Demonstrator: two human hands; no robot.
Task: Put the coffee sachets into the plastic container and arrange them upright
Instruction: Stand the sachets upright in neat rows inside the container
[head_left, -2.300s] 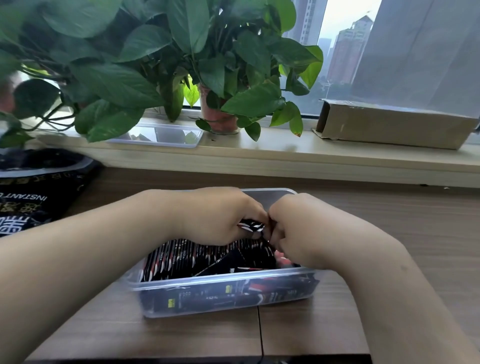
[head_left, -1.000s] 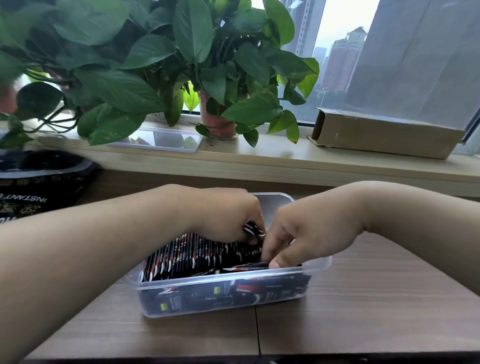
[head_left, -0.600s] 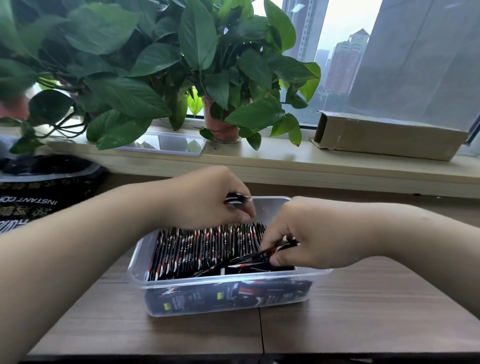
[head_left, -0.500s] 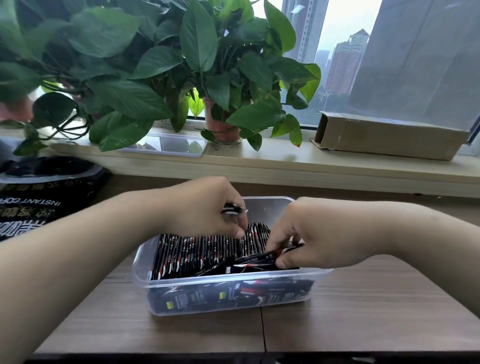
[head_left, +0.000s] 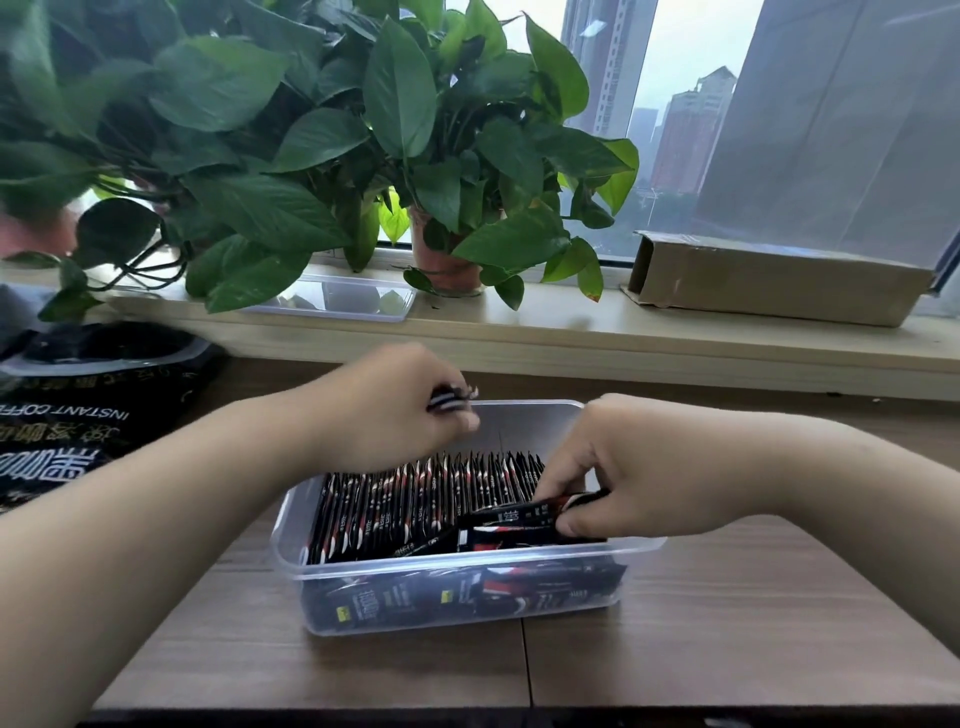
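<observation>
Table (head_left: 727, 649) under plastic container (head_left: 519, 426), windowsill (head_left: 571, 327) with plants (head_left: 395, 104) behind.

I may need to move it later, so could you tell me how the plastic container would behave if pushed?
The plastic container looks thin-walled, so it may flex if squeezed. Nearly full of coffee sachets, it probably has some weight. Low, wide and flat on the smooth table, it should slide rather than tip.
</observation>
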